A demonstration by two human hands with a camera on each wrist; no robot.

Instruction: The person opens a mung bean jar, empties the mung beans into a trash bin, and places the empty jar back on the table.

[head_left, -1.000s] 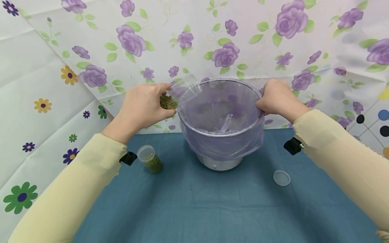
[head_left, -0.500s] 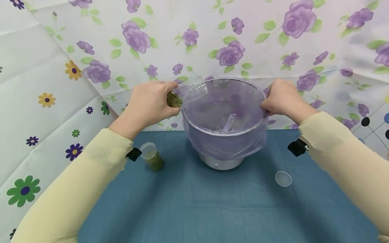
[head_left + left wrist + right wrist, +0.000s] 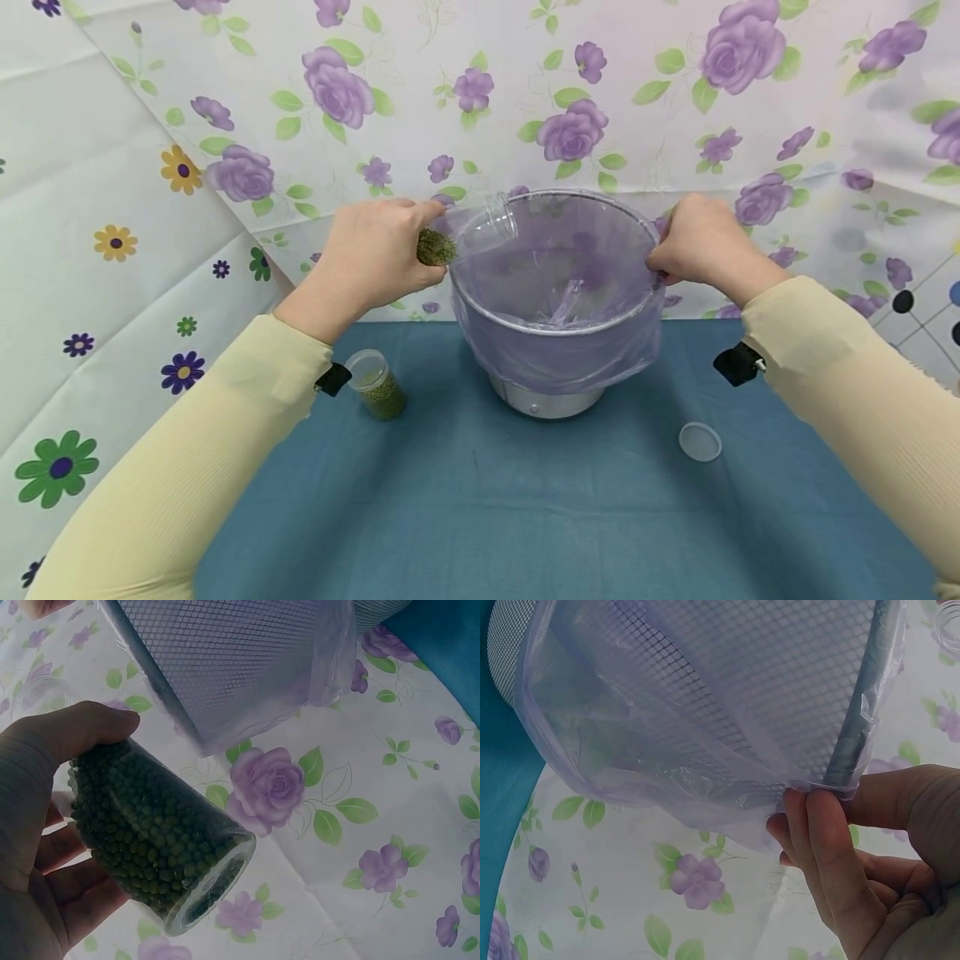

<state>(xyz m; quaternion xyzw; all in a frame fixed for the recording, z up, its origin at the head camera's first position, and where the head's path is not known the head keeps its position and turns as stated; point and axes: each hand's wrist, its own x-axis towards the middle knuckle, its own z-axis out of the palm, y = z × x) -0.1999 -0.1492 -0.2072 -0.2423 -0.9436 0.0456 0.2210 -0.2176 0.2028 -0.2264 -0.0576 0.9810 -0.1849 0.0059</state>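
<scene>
My left hand (image 3: 378, 254) grips a clear plastic jar (image 3: 161, 832) of green mung beans, thumb on one side and fingers on the other. The jar is tilted, its open mouth over the left rim of a mesh wastebasket (image 3: 546, 407). Beans lie toward the jar's base, inside the hand. A thin purple bin bag (image 3: 555, 358) lines the basket and folds down over its rim. At the basket's right rim, my right hand (image 3: 697, 246) pinches the bag's edge between thumb and fingers, as the right wrist view (image 3: 855, 862) shows.
A second clear jar (image 3: 377, 387) with green beans stands on the blue cloth (image 3: 480, 517), left of the basket. To the right lies a round translucent lid (image 3: 700, 442). A flowered sheet (image 3: 510, 100) hangs right behind the basket.
The jar in my left hand has tipped a little further toward level and shifted slightly right over the rim. My right hand stays at the bag's edge. The view has shifted slightly.
</scene>
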